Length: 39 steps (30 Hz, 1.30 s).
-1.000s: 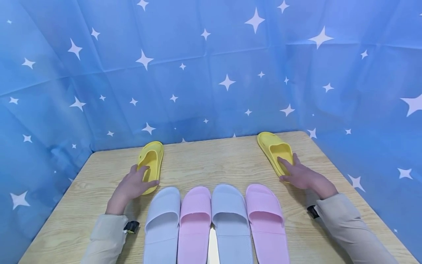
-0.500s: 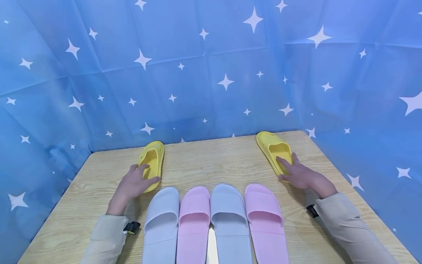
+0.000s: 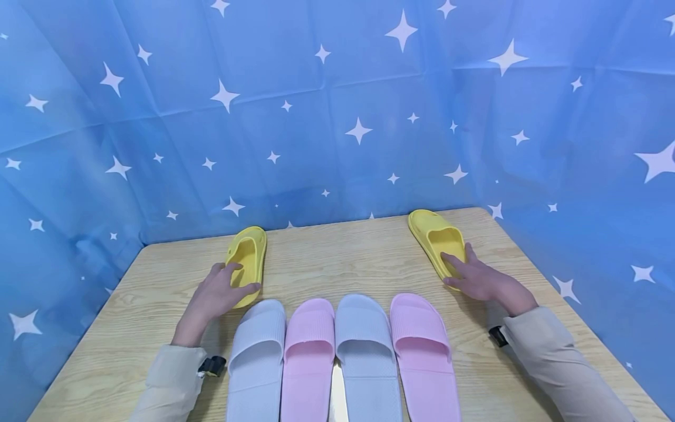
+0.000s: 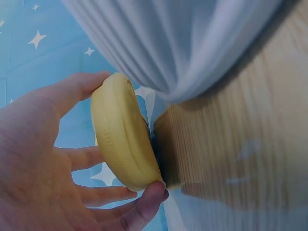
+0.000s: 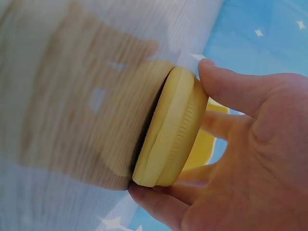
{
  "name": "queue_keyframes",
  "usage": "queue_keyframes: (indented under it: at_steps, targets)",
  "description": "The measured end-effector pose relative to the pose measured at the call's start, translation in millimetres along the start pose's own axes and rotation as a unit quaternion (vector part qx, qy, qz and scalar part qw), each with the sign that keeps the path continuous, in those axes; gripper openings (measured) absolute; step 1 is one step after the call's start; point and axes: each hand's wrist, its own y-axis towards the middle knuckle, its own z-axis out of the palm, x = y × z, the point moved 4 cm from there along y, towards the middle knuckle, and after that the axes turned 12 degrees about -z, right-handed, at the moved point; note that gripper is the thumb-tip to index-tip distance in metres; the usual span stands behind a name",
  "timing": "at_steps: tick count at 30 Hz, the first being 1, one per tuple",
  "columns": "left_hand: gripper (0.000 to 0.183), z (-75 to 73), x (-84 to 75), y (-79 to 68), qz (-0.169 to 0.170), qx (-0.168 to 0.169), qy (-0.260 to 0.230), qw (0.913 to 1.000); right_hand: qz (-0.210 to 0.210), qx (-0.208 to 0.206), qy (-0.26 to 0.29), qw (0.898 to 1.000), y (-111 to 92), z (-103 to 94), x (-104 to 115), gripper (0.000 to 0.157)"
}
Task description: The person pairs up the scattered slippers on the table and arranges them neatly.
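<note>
At the far left of the table, my left hand (image 3: 211,296) grips a yellow clog (image 3: 256,252) by the heel end, thumb on one side and fingers on the other. The left wrist view shows the clog's rounded heel (image 4: 115,137) between thumb and fingers, slightly tilted, with a dark gap beside the wood. At the far right, my right hand (image 3: 487,281) pinches the heel end of a matching yellow clog (image 3: 428,224). In the right wrist view that heel (image 5: 168,134) sits against the wood, held between thumb and fingers. Both toes point toward the back edge.
Side by side at the front lie a light blue slipper (image 3: 261,322), a pink slipper (image 3: 311,322), another blue slipper (image 3: 364,322) and another pink slipper (image 3: 419,322). A blue star-patterned curtain (image 3: 327,140) hangs behind the wooden table (image 3: 337,252).
The left clog has shifted slightly to the right, and my left hand with it. The right hand and its clog keep their place; the head view has turned a little.
</note>
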Motion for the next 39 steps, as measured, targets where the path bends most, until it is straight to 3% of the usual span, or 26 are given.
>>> queue_keyframes:
  at_steps: [16,27,34,39]
  targets:
    - [0.088,2.6,-11.7,-2.4,0.002,0.013,0.006,0.9999,0.013,0.003,0.007,1.000,-2.4,1.4,-1.5,0.071]
    - [0.088,1.2,-7.3,-5.0,0.002,0.020,0.013,0.9997,0.005,0.001,0.000,1.000,6.4,3.3,1.4,0.070]
    - [0.086,-0.2,-16.2,-1.3,0.037,0.032,0.030,0.9984,0.014,-0.014,0.008,1.000,3.4,2.9,0.8,0.068]
    - [0.086,-0.3,-23.0,3.3,0.048,0.050,0.045,0.9966,-0.019,-0.033,0.013,0.999,1.9,0.5,1.5,0.066]
